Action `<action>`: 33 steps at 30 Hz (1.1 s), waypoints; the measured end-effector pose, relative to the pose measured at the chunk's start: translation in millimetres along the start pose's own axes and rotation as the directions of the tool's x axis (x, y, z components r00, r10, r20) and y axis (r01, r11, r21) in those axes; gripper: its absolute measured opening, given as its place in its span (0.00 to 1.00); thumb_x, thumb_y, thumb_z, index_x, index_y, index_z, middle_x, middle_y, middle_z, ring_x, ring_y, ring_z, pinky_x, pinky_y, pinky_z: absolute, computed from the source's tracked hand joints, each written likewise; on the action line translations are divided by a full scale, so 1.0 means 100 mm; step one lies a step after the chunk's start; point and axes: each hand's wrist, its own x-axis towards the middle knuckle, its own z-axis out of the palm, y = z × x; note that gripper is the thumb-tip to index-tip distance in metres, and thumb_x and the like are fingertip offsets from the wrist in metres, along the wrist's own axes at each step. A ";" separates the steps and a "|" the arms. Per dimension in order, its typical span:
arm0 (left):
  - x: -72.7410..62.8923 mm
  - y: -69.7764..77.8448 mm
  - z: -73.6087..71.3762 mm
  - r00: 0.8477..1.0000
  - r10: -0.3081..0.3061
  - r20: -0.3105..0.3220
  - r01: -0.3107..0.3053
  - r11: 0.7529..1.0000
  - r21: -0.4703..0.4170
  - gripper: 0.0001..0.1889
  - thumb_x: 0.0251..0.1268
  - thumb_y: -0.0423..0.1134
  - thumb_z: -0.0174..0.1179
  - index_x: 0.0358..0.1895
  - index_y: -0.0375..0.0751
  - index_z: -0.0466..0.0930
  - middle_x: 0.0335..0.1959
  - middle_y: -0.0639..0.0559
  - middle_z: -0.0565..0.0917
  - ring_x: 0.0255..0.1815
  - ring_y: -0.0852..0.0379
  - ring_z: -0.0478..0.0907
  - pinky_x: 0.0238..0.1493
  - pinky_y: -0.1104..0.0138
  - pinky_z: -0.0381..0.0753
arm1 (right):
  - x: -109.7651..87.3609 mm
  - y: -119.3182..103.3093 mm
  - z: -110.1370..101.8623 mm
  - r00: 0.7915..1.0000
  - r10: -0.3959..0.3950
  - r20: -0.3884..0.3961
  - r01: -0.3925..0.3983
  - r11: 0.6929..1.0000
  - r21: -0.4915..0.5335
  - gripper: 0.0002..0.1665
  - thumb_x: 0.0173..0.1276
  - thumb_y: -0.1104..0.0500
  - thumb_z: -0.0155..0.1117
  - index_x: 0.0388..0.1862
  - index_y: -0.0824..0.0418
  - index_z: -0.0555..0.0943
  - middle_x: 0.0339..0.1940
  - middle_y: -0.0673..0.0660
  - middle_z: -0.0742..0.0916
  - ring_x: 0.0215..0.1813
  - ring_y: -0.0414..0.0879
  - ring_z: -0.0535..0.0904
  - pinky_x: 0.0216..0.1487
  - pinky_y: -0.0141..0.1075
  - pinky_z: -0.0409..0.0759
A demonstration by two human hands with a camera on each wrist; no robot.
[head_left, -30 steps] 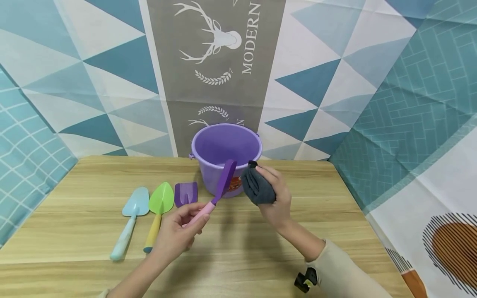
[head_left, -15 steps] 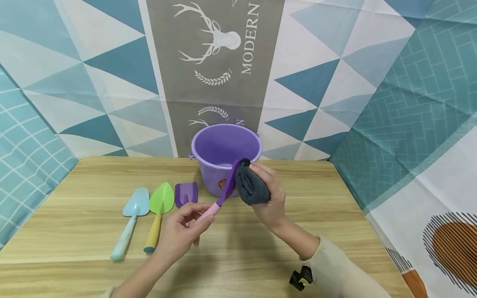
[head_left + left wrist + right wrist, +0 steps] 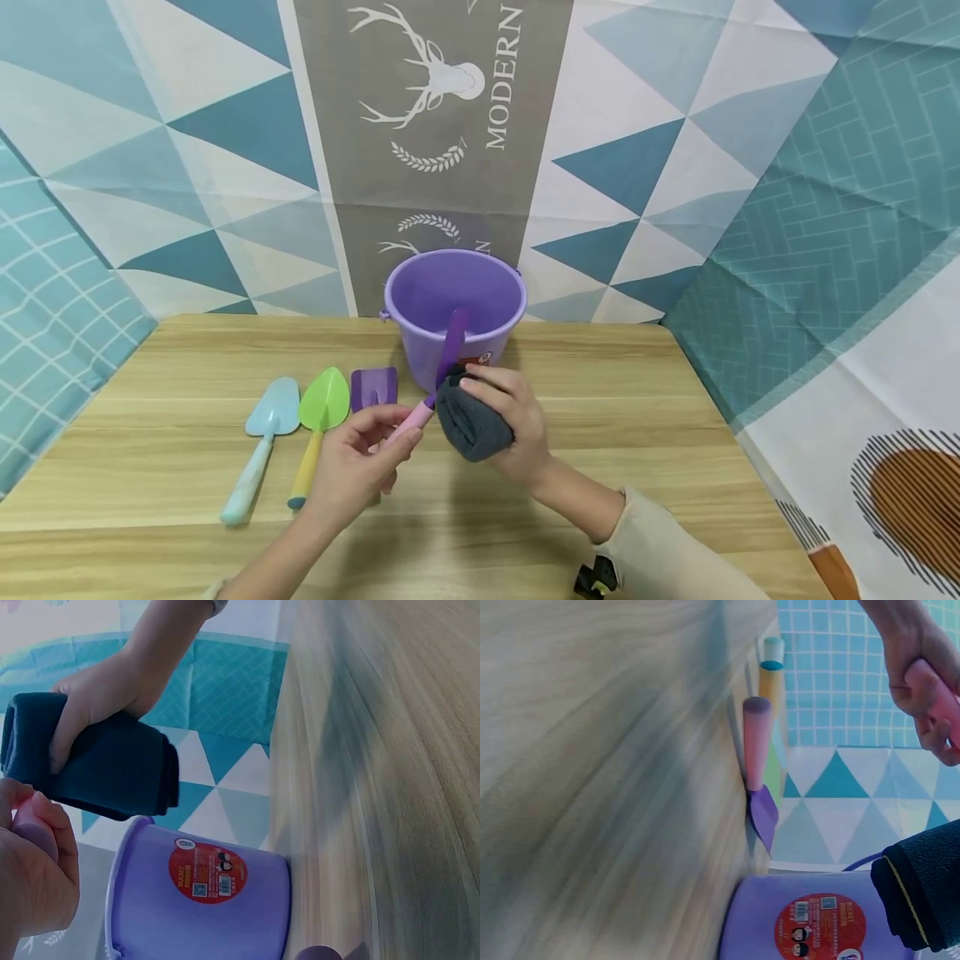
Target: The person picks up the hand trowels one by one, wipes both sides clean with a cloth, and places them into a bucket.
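Note:
My left hand point(image 3: 352, 462) grips the pink handle of a toy shovel point(image 3: 452, 337), raised over the table with its purple blade pointing away, overlapping the bucket's front in the head view. A folded dark grey cloth point(image 3: 474, 427) is gripped in my right hand point(image 3: 519, 421). The cloth lies against the shovel's neck, just past the handle. In the left wrist view the cloth point(image 3: 97, 761) appears as a thick folded pad with the fingers wrapped over it. The right wrist view shows the pink handle point(image 3: 934, 694) inside the left hand; the blade is out of sight there.
A purple bucket point(image 3: 420, 354) stands at the table's back edge. Left of it lie a light blue shovel point(image 3: 273, 408), a green shovel point(image 3: 325, 400) with a yellow handle, and another purple shovel point(image 3: 375, 387), partly covered by my left hand. Patterned cloth hangs behind the table point(image 3: 637, 533).
The right hand has brought the cloth left onto the shovel's blade, then down toward the handle. The left hand still holds the shovel, its blade shifting slightly. The shovels on the table stay put.

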 end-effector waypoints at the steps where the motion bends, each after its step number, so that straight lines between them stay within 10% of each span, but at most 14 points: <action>1: 0.00 0.00 0.00 1.000 0.000 -0.006 0.000 1.000 -0.008 0.12 0.56 0.31 0.64 0.44 0.32 0.78 0.22 0.56 0.81 0.13 0.65 0.68 0.09 0.69 0.70 | -0.01 0.00 0.00 1.000 -0.004 0.009 0.004 1.000 0.001 0.18 0.64 0.56 0.63 0.49 0.63 0.79 0.46 0.66 0.82 0.49 0.56 0.78 0.52 0.40 0.78; 15: -0.05 -0.05 -0.03 0.996 0.063 0.069 -0.056 0.993 -0.100 0.08 0.57 0.27 0.62 0.41 0.37 0.79 0.22 0.56 0.80 0.13 0.66 0.69 0.08 0.69 0.69 | 0.20 0.17 -0.20 0.977 0.151 -0.150 -0.148 0.988 0.032 0.18 0.63 0.64 0.62 0.50 0.70 0.76 0.51 0.63 0.81 0.57 0.49 0.77 0.59 0.41 0.76; 33: -0.05 0.04 0.06 0.982 0.124 0.145 -0.101 0.983 -0.156 0.09 0.59 0.25 0.59 0.42 0.38 0.78 0.24 0.56 0.80 0.15 0.66 0.69 0.08 0.68 0.68 | 0.18 0.09 -0.12 0.981 0.115 -0.156 -0.101 0.991 0.093 0.20 0.62 0.65 0.62 0.54 0.65 0.77 0.53 0.56 0.81 0.56 0.47 0.77 0.57 0.38 0.77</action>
